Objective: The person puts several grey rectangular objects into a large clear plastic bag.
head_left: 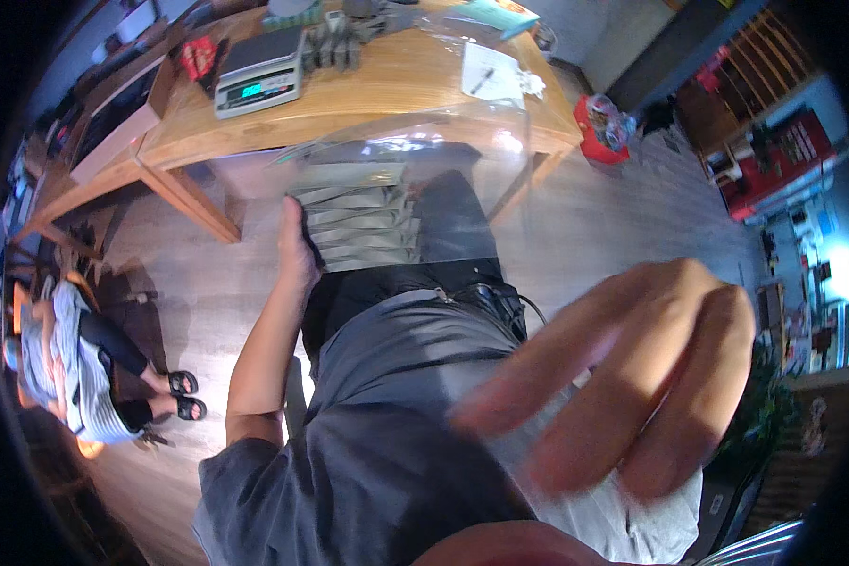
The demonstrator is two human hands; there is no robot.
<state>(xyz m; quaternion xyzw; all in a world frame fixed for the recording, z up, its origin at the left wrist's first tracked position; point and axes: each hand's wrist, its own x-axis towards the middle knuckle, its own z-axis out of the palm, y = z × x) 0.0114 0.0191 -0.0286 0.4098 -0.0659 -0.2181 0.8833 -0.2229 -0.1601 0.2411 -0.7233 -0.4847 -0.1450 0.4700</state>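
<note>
Grey scale (259,83) on wooden table (406,80)

Wooden table (415,80) crowded; bare floor (613,217) open beside it.

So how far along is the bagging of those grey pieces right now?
Done: a stack of grey pieces already sits inside the clear plastic bag. In hand: the left hand holds the bag at its left side below the wooden table; the right hand is raised near the camera, blurred and apparently empty. Left: more grey pieces lie on the table beside the digital scale.
</note>
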